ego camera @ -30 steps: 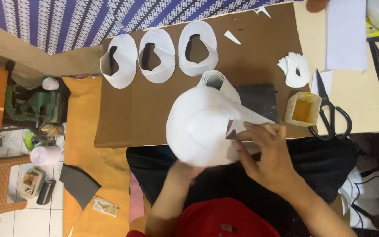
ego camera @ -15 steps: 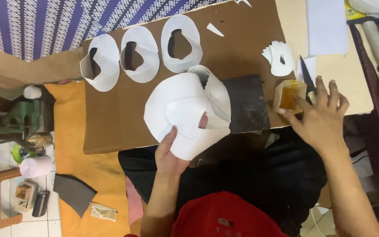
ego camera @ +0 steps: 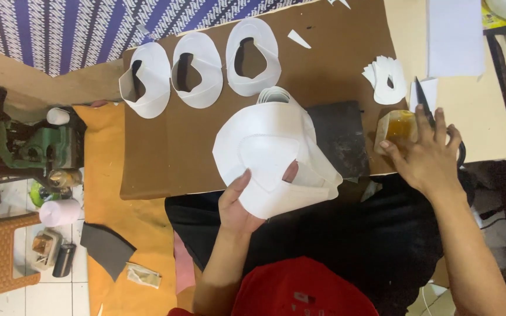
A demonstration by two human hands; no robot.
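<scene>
White cutouts [ego camera: 270, 158] in left hand [ego camera: 238, 202] | three [ego camera: 197, 70] on board | right hand [ego camera: 426, 158] at jar [ego camera: 399, 126]

Small crumpled packet [ego camera: 143, 275] on orange floor mat, near left. Yellow wrapper [ego camera: 495, 16] at far right corner, half hidden.

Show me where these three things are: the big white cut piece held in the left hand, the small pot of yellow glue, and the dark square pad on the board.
big white cut piece [ego camera: 265, 152], head view, on its flat middle.
pot of yellow glue [ego camera: 398, 126], head view, on the yellow contents.
dark square pad [ego camera: 341, 137], head view, on its bare centre.
</scene>
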